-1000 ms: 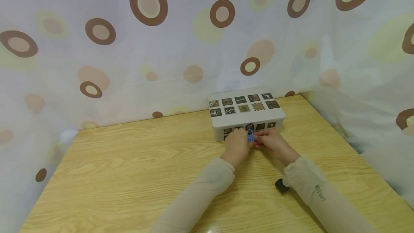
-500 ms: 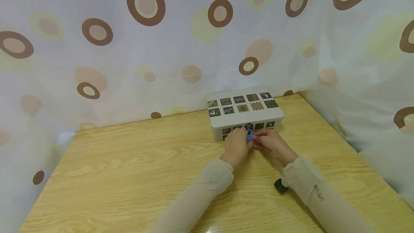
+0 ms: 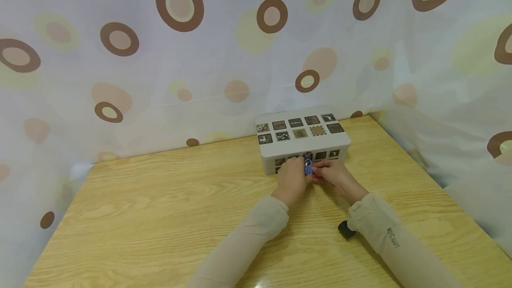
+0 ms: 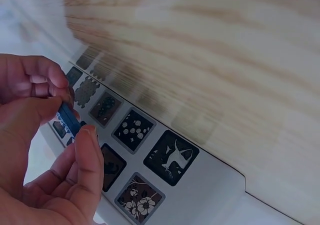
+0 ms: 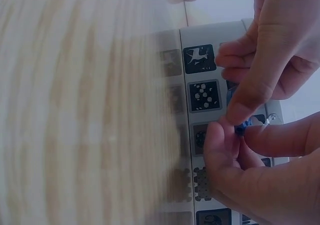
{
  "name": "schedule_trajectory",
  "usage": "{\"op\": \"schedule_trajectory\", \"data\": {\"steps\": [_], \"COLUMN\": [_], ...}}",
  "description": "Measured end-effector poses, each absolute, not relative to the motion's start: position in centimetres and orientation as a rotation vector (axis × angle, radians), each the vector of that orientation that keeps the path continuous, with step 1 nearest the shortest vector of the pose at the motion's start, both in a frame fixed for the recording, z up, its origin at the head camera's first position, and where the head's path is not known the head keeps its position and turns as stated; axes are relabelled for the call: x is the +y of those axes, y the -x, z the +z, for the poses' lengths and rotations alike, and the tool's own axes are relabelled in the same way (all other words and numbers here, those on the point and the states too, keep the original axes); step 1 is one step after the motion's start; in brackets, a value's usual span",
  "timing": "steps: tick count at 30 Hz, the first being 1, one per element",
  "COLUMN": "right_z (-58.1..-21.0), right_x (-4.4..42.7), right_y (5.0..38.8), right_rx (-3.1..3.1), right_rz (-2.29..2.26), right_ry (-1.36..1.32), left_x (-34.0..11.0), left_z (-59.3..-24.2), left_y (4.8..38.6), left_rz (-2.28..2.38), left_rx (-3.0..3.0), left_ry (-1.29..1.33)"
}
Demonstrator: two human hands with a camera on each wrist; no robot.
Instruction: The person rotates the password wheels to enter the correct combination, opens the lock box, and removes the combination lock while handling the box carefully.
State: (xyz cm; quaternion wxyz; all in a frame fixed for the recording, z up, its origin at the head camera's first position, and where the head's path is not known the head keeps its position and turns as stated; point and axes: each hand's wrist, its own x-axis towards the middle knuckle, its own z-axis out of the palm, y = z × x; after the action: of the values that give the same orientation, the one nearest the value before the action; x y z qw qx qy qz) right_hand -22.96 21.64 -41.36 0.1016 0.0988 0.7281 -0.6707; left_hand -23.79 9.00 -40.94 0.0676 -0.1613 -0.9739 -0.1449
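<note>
A small blue padlock (image 3: pixel 308 168) with white marks on its body is held between both hands, close against the front of a white tin box (image 3: pixel 304 147) covered with dark square pictures. My left hand (image 3: pixel 291 178) grips the padlock from the left, its thumb and a finger at the padlock's ends in the left wrist view. From the other side my right hand (image 3: pixel 335 176) pinches it between thumb and finger. In the right wrist view the fingers hide most of the padlock (image 5: pixel 242 128). A metal clasp (image 5: pixel 271 117) shows beside it. Whether the shackle passes through the clasp cannot be made out.
A short black object (image 3: pixel 346 230) lies on the wooden table (image 3: pixel 168 208) beside the right sleeve. Behind the box hangs a white curtain (image 3: pixel 216 52) with brown and beige circles, which also runs along the right side.
The padlock has turned slightly between the fingers, and its face looks narrower than a second ago. Both hands stay almost in place. The head view has shifted slightly.
</note>
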Motion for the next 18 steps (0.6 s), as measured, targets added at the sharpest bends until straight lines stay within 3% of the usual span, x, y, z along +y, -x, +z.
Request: {"op": "schedule_trajectory", "data": {"steps": [18], "right_z": [-41.38], "right_x": [21.43], "right_y": [23.12], "right_rx": [2.048], "right_rz": [-2.086], "right_ry": [-0.281], "left_x": [8.77], "left_z": [-40.56], "left_y": [24.09], "left_rz": [-0.475], "left_rx": [-2.956], "left_ry": [0.489]}}
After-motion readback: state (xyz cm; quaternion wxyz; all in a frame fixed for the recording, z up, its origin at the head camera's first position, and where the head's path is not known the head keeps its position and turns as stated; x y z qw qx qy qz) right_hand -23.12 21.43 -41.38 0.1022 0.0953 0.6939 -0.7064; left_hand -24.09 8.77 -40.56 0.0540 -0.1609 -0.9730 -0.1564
